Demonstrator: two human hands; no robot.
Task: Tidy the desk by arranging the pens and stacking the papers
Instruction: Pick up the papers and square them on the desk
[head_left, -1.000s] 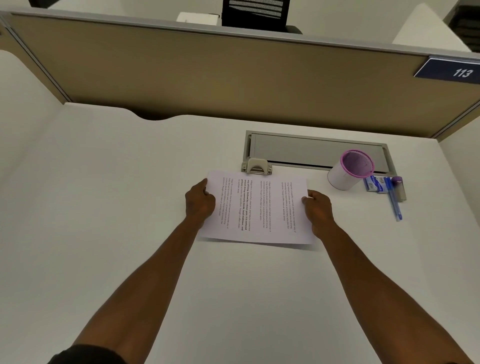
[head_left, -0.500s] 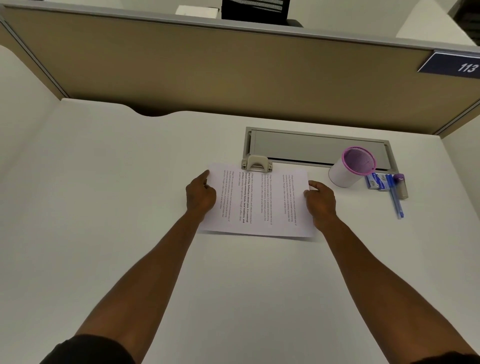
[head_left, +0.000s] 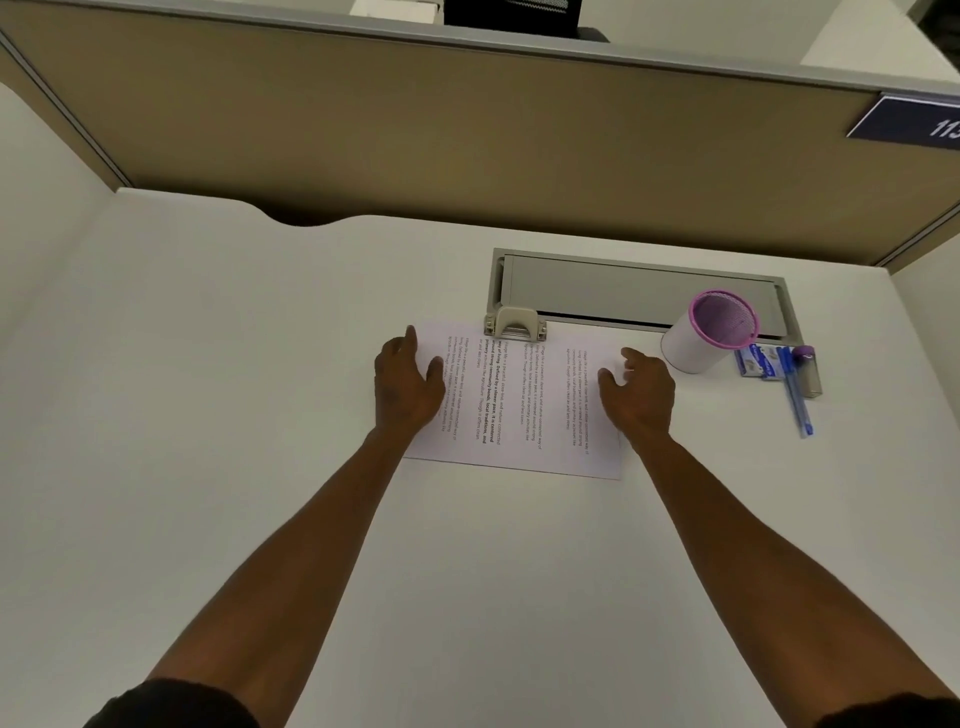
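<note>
On smooth white desk (head_left: 208, 415), flat printed papers (head_left: 519, 415), hands (head_left: 408, 384) apparently resting spread.

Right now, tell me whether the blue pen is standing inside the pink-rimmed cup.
No: the blue pen lies flat on the desk to the right of the pink-rimmed cup, whose opening shows no pen.

An office cubicle: tan partition (head_left: 467, 156) with numbered plate (head_left: 906, 120), white desk (head_left: 208, 415).
</note>
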